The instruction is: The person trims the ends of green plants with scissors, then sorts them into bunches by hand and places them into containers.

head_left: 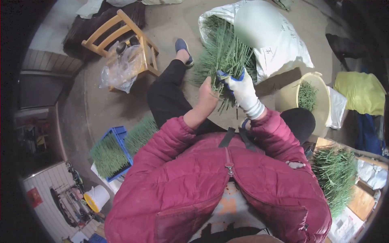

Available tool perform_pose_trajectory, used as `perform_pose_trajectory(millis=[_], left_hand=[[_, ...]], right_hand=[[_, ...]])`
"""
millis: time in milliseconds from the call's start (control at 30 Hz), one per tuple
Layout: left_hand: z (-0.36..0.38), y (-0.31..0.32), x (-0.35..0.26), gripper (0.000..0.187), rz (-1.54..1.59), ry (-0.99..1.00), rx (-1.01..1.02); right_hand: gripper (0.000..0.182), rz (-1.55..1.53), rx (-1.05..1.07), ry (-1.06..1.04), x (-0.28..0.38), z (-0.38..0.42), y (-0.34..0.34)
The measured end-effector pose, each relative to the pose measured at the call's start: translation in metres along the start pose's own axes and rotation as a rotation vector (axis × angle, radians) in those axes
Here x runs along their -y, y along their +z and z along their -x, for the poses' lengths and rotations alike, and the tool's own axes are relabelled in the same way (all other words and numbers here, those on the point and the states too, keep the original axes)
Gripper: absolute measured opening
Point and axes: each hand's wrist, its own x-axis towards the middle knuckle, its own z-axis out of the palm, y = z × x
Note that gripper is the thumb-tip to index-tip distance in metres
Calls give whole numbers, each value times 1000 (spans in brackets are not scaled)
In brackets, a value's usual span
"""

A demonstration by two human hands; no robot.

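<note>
Long green stems (pixel 225 48) form a thick bundle in front of me, beside the mouth of a white sack (pixel 279 52). My left hand (pixel 208 95) is bare and closed around stems at the lower left of the bundle. A white glove with blue fingers covers my right hand (pixel 243 91), which is closed on stems at the bundle's lower right. The two hands are close together, and cut stem ends hang below and between them. My fingertips are partly hidden by the greenery.
A wooden chair (pixel 142 58) holding a plastic bag stands at the upper left. A cream bucket (pixel 322 97) with green pieces is at the right. Blue crate (pixel 121 141) with cut greens lies lower left; more greens (pixel 334 174) lie lower right.
</note>
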Motion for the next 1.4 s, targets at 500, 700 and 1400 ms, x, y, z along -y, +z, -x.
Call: perform_pose_trajectory(millis=[500,700,1400], left_hand=[[-9,-40,0,19,887,-529,373],[42,-20,15,30,867,-694,514],[56,-10,27,46,945,-773,519]], right_hand=[[46,-319,-256,59,33,24,-55],[30,157,182,-49,-20,71,-44],[62,617,313,306,-40,74,-34]])
